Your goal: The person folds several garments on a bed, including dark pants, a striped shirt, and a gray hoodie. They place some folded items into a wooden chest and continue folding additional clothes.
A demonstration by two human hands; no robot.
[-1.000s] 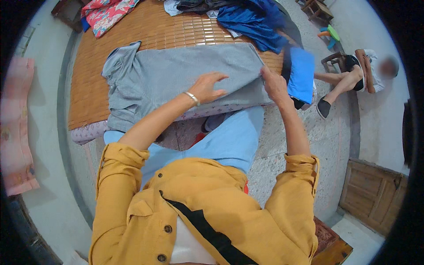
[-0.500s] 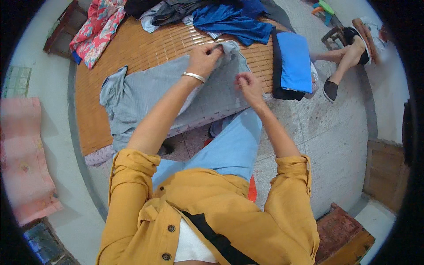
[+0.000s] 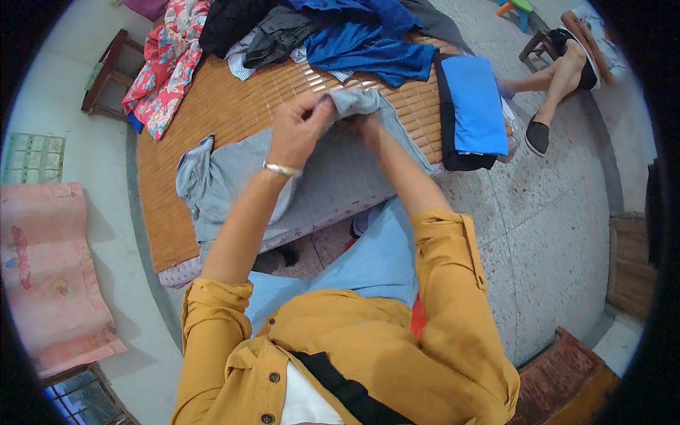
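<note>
A grey garment (image 3: 234,184) lies spread on a bed covered with a woven bamboo mat (image 3: 234,106). My left hand (image 3: 297,131), with a silver bangle at the wrist, pinches the garment's far right end, which is lifted and bunched. My right hand (image 3: 368,127) grips the same bunched end just beside it, partly hidden behind the cloth. Both of my sleeves are mustard yellow.
A folded blue cloth on a black one (image 3: 471,106) lies at the bed's right edge. A heap of blue, dark and striped clothes (image 3: 340,35) and a floral cloth (image 3: 166,64) fill the far side. Another person's legs (image 3: 552,78) rest on the floor at right. A pink mat (image 3: 49,276) lies left.
Both hands have moved from smoothing the garment's near right side to its far right end, and now lift it bunched off the mat.
</note>
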